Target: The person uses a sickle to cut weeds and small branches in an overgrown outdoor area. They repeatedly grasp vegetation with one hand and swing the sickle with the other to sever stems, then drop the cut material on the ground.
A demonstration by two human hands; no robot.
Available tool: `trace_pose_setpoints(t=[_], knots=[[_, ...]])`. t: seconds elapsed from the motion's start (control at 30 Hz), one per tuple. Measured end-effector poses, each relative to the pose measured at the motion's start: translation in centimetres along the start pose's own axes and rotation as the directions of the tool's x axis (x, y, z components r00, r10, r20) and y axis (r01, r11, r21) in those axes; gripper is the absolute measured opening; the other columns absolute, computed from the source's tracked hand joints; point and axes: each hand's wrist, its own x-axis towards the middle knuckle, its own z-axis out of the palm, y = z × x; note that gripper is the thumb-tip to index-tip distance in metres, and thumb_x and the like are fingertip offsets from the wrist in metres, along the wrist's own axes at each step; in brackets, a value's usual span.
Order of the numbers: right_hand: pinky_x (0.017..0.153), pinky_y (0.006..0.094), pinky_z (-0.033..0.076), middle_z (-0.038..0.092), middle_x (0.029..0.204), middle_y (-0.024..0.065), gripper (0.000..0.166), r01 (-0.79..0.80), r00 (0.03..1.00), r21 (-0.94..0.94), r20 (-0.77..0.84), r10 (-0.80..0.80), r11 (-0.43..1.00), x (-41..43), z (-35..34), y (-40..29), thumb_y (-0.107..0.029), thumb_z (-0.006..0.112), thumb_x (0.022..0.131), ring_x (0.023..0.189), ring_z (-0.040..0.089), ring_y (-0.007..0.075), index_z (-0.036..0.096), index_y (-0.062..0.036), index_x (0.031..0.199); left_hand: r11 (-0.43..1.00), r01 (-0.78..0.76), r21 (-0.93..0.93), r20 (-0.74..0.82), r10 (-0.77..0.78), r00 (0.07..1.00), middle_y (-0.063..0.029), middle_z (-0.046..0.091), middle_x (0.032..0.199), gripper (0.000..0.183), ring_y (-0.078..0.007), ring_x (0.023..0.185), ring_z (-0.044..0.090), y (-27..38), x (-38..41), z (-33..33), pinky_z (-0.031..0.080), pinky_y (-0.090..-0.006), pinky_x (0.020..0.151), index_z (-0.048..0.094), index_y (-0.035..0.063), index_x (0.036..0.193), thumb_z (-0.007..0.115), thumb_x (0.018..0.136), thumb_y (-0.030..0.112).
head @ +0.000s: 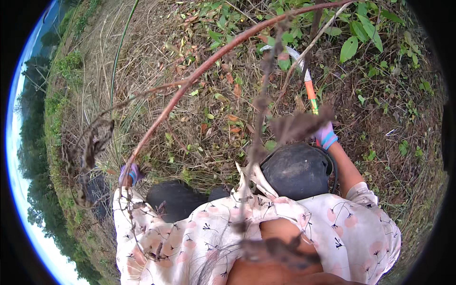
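Note:
My right hand (325,135), in a purple and blue glove, is closed around the handle of a sickle (311,93). The sickle's curved metal blade points up and to the left, partly behind thin stems, above the leafy ground. At the left, my left hand (131,174), in a similar glove, is beside the lower part of a reddish woody stem (199,71); whether its fingers grip the stem is unclear. That stem arches across the view to the upper right. A dark rounded container (297,171) is in front of my body, near my right forearm.
Dry grass and fallen leaves (235,121) cover the ground. Green leafy plants (363,32) grow at the upper right. Dried, withered leaves (96,142) hang on twigs close to the camera. Trees (35,142) stand far off at the left.

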Motion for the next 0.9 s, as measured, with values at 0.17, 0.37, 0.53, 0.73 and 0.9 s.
trace_pose_setpoints(t=[0.17,0.37,0.53,0.73,0.9], knots=[[0.037,0.0309,0.039,0.046,0.053,0.0032,0.011,-0.137,0.988,0.21,-0.037,0.148,0.968,4.0,3.1,-4.9,-0.012,0.056,0.08,0.038,0.044,0.015,0.047,-0.0044,0.079,0.958,0.187,-0.218,0.274,-0.124,0.954,-0.0151,0.066,0.085,0.036,-0.0291,0.078,0.064,-3.3,-9.3,19.4,0.05,-0.0378,0.066,0.067,0.0058,0.085,0.069,0.067,0.038],[0.042,0.0358,0.045,0.054,0.058,0.0101,0.015,-0.131,0.991,-0.002,0.021,0.131,0.991,7.5,7.3,-6.9,-0.013,0.057,0.076,0.042,0.053,0.021,0.052,0.0004,0.082,0.887,0.222,-0.405,-0.023,-0.252,0.967,-0.0197,0.065,0.089,0.036,-0.031,0.082,0.064,-3.8,-1.9,16.9,0.05,-0.0396,0.067,0.065,0.0037,0.086,0.074,0.066,0.032],[0.063,0.0398,0.046,0.06,0.068,0.0182,0.035,-0.043,0.996,-0.332,0.063,0.068,0.942,-5.0,0.5,8.4,-0.03,0.063,0.075,0.067,0.06,0.0309,0.058,0.0014,0.088,0.857,-0.355,-0.373,-0.381,0.207,0.901,-0.0175,0.061,0.107,0.061,-0.0322,0.099,0.059,4.5,2.8,-9.4,0.047,-0.0361,0.086,0.052,0.011,0.122,0.072,0.068,0.031],[0.054,0.0318,0.047,0.06,0.065,0.0064,0.019,0.0,0.962,-0.109,-0.271,-0.03,0.994,-15.3,-2.1,10.0,-0.019,0.064,0.077,0.056,0.056,0.0162,0.059,-0.0029,0.086,0.744,-0.647,0.165,-0.716,0.542,0.441,-0.0175,0.04,0.134,0.074,-0.0366,0.122,0.038,22.7,-1.4,-27.2,0.03,-0.0454,0.102,0.034,0.0114,0.134,0.067,0.073,0.037],[0.034,0.0307,0.04,0.048,0.053,0.0037,0.014,-0.006,0.83,0.58,-0.452,0.328,0.815,-4.2,-5.1,0.6,-0.014,0.056,0.081,0.038,0.046,0.0152,0.047,-0.006,0.073,0.536,-0.78,0.323,-0.679,0.706,0.204,-0.0128,0.034,0.138,0.077,-0.0331,0.128,0.03,34.7,-2.8,-28.1,0.026,-0.0448,0.105,0.033,0.0155,0.135,0.067,0.071,0.039]])
